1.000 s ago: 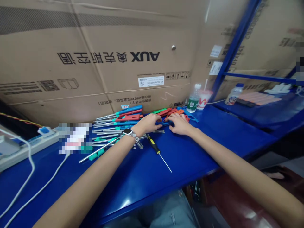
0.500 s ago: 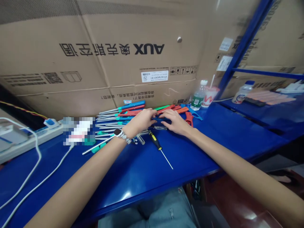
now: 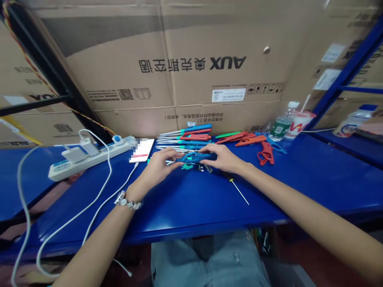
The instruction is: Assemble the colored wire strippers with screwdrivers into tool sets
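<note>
A blue long-nosed lighter [image 3: 196, 158] is held level above the table between both hands. My left hand [image 3: 161, 165] is closed around its metal-tube end, thumb and fingers pinching it. At the handle end, my right hand [image 3: 223, 158] grips the blue body with fingers on top and thumb below. Just behind lies a row of lighters with blue and red handles [image 3: 196, 136] and metal tubes pointing left. A screwdriver [image 3: 239, 192] lies below my right hand, its handle partly hidden. Small clear and green parts [image 3: 188, 167] sit under the held lighter.
Loose orange-red handle shells [image 3: 251, 138] and a red one [image 3: 266, 153] lie to the right. Behind them stand a water bottle [image 3: 280, 124] and a cup with a straw [image 3: 300, 124]. On the left are a phone [image 3: 143, 150], power strip [image 3: 89, 157] and white cables [image 3: 109, 175].
My view has swung left. Both hands have come away from the pile toward me, with the blue lighter now held between them; my left hand has moved to its tube end.
</note>
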A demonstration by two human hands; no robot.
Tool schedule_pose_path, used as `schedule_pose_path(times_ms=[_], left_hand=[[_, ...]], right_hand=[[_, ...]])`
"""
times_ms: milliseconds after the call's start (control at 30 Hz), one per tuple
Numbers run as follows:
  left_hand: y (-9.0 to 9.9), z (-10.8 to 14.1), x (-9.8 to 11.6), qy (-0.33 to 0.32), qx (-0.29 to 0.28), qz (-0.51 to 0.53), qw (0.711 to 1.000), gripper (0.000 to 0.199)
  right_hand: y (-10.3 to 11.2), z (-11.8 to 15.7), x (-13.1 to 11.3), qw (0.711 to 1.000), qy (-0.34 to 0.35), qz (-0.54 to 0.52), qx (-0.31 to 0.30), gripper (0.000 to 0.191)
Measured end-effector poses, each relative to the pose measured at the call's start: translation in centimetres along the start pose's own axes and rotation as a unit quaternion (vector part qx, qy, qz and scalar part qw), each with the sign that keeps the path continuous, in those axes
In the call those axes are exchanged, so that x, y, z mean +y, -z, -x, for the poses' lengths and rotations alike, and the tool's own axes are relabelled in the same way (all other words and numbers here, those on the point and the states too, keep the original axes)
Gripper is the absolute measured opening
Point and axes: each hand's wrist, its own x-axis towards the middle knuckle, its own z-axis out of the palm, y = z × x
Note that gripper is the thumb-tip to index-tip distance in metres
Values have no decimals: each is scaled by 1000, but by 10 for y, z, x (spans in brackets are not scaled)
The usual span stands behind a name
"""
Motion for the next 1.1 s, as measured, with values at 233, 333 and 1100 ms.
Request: schedule_pose_path(times_ms=[233,333,1100], left_hand=[[2,17,-13,11,4,50,999,16],[1,17,-13,1,-4,65,998,14],[9,-29,-29,-162,93,-78,979,20]], right_hand=[[-1,2,-12,998,-45,-51,-1,11],[1,-3,-13,994,-43,-48,89,10],[3,-6,10,963,-36,-37,265,24]])
